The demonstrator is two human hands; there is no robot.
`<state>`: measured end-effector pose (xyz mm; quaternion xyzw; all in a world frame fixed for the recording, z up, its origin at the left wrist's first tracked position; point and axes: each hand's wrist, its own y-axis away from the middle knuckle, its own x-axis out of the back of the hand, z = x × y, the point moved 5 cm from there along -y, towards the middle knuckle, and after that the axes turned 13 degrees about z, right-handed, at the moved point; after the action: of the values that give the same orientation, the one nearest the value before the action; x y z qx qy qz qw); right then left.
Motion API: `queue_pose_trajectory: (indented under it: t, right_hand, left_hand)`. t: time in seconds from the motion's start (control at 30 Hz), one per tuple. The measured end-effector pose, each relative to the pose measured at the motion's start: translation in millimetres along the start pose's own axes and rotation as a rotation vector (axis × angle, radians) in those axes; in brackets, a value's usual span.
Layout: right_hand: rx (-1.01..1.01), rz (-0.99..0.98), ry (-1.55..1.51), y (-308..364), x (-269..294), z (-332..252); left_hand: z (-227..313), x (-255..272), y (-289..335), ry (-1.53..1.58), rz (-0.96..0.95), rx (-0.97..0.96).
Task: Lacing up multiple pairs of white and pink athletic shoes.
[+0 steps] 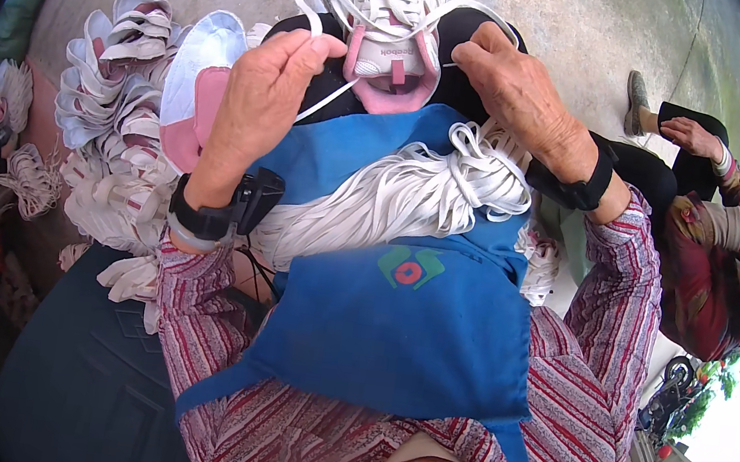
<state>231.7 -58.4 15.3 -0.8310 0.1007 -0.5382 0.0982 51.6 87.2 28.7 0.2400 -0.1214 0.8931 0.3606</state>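
Two hands work one white-and-pink sneaker (386,41) resting far on the lap: the left hand (262,91) pinches a flat white lace (326,102) taut, and the right hand (511,86) pinches its other run, likely to keep tension. A bundle of spare laces (393,201) lies near, across the blue apron (405,320); stacked shoe uppers (118,86) wait left.

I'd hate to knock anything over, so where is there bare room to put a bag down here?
Bare ground lies beyond the shoe, between it and the seated person. Left is crowded: a pile of shoe uppers. The lap is full too, with a lace bundle on the apron.
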Motion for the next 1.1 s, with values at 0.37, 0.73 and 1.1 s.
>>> queue_pose_trajectory:
  t: [0.37, 0.73, 1.1]
  right_hand:
    - [-0.075, 0.174, -0.277, -16.9, 8.8, -1.3]
    - [0.022, 0.016, -0.163, -35.1, 6.2, -14.4]
    - [-0.13, 0.076, -0.019, -21.8, 10.2, -28.8]
  left_hand:
    - [-27.0, -7.8, 5.5, 0.684, 0.057, 0.521]
    - [-25.8, -17.8, -7.0, 0.492, 0.096, 0.401]
    - [-33.4, -19.9, -12.1, 0.506, 0.001, 0.462]
